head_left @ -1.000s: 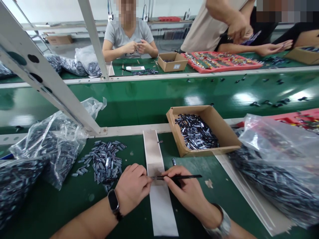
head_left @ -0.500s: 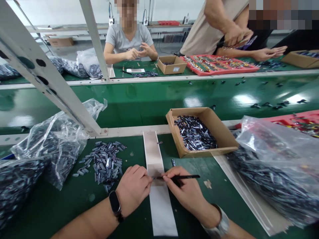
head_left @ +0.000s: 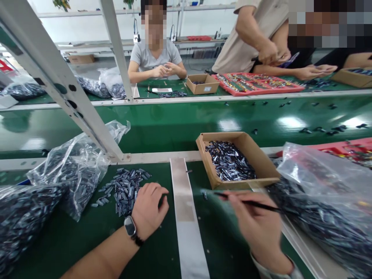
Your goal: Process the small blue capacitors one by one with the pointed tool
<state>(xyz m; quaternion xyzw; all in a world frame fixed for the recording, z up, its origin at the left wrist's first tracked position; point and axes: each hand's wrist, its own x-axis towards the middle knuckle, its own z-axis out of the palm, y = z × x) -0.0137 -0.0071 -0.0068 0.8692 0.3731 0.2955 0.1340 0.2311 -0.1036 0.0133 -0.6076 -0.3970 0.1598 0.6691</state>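
Note:
Fingers curled, my left hand [head_left: 150,209] rests beside a loose pile of small dark glossy pieces [head_left: 126,190]; whether it holds something between thumb and fingers is hidden. My right hand [head_left: 257,223], blurred, grips a thin black pen-like tool [head_left: 258,204] that points left. Near the tool's tip one small dark piece [head_left: 205,195] lies on the green table. Between my hands runs a long white strip [head_left: 190,248] with a beige band on its upper part. Behind my right hand a cardboard box [head_left: 263,164] holds many dark pieces.
Plastic bags of dark pieces lie at left [head_left: 31,221] and right [head_left: 325,217]. A white metal post [head_left: 65,85] slants down at the left. Beyond the green conveyor [head_left: 162,120], people work with their hands near a red tray [head_left: 255,83]; another red tray is at the right.
My right hand has moved right, away from the strip, with the black tool. My left hand has drawn back left off the strip. The view has shifted slightly.

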